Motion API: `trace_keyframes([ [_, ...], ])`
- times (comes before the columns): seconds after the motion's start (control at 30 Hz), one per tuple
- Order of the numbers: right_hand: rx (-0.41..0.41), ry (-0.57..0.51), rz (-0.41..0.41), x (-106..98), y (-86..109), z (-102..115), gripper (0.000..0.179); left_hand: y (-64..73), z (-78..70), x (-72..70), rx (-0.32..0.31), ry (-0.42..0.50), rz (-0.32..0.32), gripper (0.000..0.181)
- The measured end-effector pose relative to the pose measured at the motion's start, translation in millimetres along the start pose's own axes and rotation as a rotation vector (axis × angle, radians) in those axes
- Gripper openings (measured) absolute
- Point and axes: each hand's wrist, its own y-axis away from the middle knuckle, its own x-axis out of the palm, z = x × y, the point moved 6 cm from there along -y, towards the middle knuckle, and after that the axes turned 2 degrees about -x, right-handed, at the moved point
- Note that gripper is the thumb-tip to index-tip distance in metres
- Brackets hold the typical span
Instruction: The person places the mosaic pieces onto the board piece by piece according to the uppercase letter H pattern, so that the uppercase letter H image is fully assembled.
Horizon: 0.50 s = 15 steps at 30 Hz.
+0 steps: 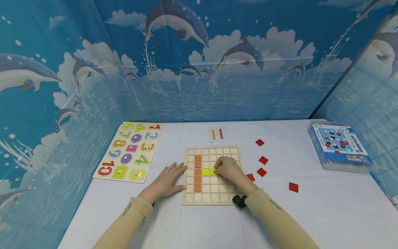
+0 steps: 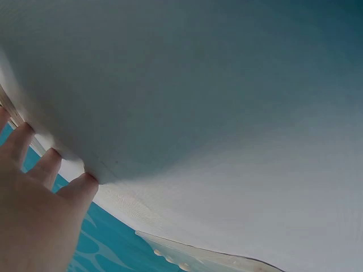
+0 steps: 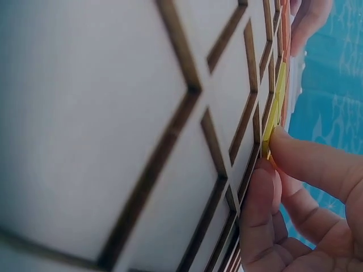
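A wooden grid board (image 1: 189, 199) lies mid-table, with a column of orange tiles (image 1: 198, 172) near its left side. Just right of that column sits a yellow tile (image 1: 205, 172). My right hand (image 1: 230, 168) is over the board's middle, thumb and fingers pinching a second yellow tile (image 3: 273, 122) at its cell, partly hidden by the fingers. My left hand (image 1: 166, 181) lies spread with straight fingers, its fingertips and thumb at the board's left edge. In the left wrist view the fingers (image 2: 85, 187) of that hand are extended.
A small pattern card (image 1: 219, 134) lies behind the board. Several red tiles (image 1: 263, 160) are scattered to the right. At the left is a number and shape puzzle board (image 1: 138, 136); a boxed molecule set (image 1: 340, 145) sits at the far right. A dolphin-print curtain (image 1: 192, 97) hangs behind.
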Motion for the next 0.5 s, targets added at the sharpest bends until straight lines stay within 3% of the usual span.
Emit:
trace_keyframes([
  [0.2,-0.023,0.018,-0.005,-1,-0.3,1,0.008,-1.0,1.0,1.0,0.001,-0.01,-0.006,0.076],
  [0.5,-0.008,-0.097,0.009,-22,1.3,-12,0.02,-0.7,0.8,2.0,0.0,-0.003,-0.005,0.076],
])
